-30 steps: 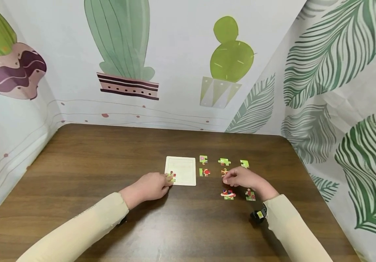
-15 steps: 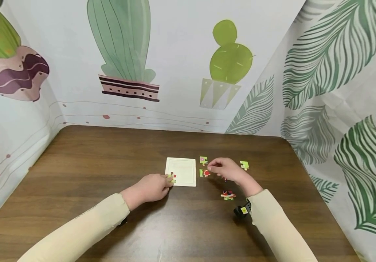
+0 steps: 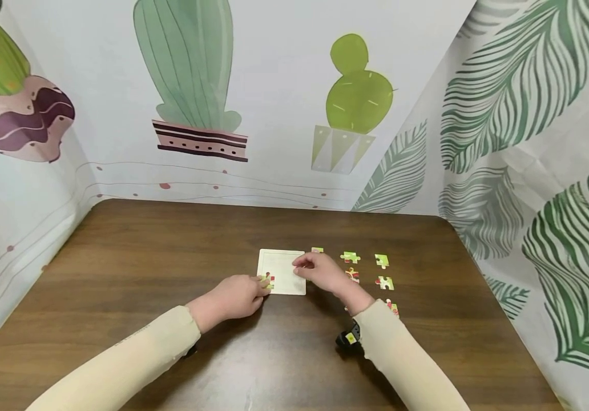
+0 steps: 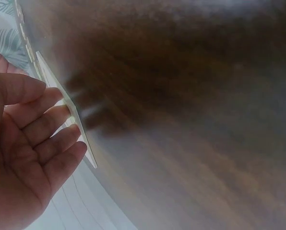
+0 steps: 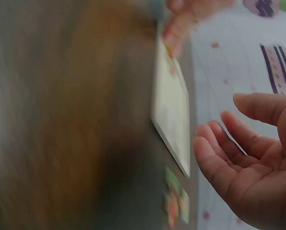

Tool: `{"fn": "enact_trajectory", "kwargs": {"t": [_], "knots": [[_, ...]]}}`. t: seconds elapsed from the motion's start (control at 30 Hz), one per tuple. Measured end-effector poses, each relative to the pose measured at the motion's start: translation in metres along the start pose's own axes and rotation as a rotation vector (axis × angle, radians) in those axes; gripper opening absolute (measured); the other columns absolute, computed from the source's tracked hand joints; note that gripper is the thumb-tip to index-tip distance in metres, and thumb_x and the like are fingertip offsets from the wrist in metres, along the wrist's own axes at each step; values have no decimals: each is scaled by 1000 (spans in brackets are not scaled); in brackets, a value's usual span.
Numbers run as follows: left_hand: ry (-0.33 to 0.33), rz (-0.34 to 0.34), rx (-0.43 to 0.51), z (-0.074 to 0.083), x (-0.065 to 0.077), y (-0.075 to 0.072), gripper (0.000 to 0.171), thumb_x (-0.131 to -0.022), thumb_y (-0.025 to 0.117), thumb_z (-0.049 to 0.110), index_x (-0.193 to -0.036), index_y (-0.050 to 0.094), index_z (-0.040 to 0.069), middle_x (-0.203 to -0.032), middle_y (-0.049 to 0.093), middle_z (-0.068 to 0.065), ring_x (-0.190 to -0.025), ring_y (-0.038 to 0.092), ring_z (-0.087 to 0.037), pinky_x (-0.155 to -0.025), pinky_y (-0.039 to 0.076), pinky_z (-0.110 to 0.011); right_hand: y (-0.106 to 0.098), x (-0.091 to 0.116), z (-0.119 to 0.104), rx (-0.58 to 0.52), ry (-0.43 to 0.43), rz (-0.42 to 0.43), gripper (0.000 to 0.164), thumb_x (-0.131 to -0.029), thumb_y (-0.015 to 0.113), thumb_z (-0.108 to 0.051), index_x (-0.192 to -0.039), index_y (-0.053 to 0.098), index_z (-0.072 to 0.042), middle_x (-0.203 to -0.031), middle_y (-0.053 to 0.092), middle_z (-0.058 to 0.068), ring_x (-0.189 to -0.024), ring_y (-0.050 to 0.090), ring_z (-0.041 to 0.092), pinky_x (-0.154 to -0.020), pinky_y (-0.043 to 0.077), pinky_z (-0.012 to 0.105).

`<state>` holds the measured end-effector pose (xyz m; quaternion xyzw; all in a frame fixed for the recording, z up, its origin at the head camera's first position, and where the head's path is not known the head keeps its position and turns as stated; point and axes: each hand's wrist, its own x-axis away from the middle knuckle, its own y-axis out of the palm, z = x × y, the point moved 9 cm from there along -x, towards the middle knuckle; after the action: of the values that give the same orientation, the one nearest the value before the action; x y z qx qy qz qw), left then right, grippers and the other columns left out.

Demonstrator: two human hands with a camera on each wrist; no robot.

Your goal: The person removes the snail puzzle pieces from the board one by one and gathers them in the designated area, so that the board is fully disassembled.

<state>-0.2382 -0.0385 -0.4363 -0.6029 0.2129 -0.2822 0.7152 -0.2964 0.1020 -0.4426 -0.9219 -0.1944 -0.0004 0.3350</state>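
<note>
A pale square puzzle board (image 3: pixel 289 277) lies flat on the table, with a colourful jigsaw piece (image 3: pixel 270 281) in its near left corner. My left hand (image 3: pixel 233 295) rests its fingertips on that corner, touching the piece and the board's edge. In the left wrist view, the fingers (image 4: pixel 52 122) lie along the edge of the board (image 4: pixel 88 148), fairly straight. Over the board's right side hovers my right hand (image 3: pixel 323 271). Its fingers are loosely bent, and the right wrist view shows nothing between thumb and fingertips (image 5: pixel 208 146).
Right of the board lie several loose jigsaw pieces, including a green one (image 3: pixel 350 257), a corner piece (image 3: pixel 382 261), another green one (image 3: pixel 385 283) and a red-and-green one (image 3: pixel 392 307). My right hand and arm cover others. The brown table (image 3: pixel 171 240) meets a patterned wall behind.
My right hand has travelled left from above the loose pieces to the board's right side, uncovering pieces at the far right. The left hand stays on the board's corner.
</note>
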Motion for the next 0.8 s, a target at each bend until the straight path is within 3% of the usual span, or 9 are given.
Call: {"fn": "enact_trajectory", "kwargs": {"t": [0.23,0.57,0.8], "knots": [[19,26,-28,1,2,2,31,-94,62,11,-122,76,9,-134,71,-9,-127,68,-28,-95,59,-45,29,-5,-15,7,-33,-10,28,-94,66,-8,-119,71,4,-113,75,20,-104,72,31,-88,58,33],[50,71,-94,4,6,1,31,-94,63,11,-122,76,9,-134,72,-7,-125,68,-29,-98,58,-42,44,-17,-14,-80,33,27,26,-94,63,0,-117,73,5,-111,76,20,-105,73,29,-83,56,24],[66,99,-129,8,7,-4,27,-95,63,12,-117,77,8,-130,74,-7,-122,69,-28,-102,56,-39,46,-21,-12,-56,47,58,22,-93,64,1,-111,75,4,-107,78,19,-102,73,27,-84,55,24]]}}
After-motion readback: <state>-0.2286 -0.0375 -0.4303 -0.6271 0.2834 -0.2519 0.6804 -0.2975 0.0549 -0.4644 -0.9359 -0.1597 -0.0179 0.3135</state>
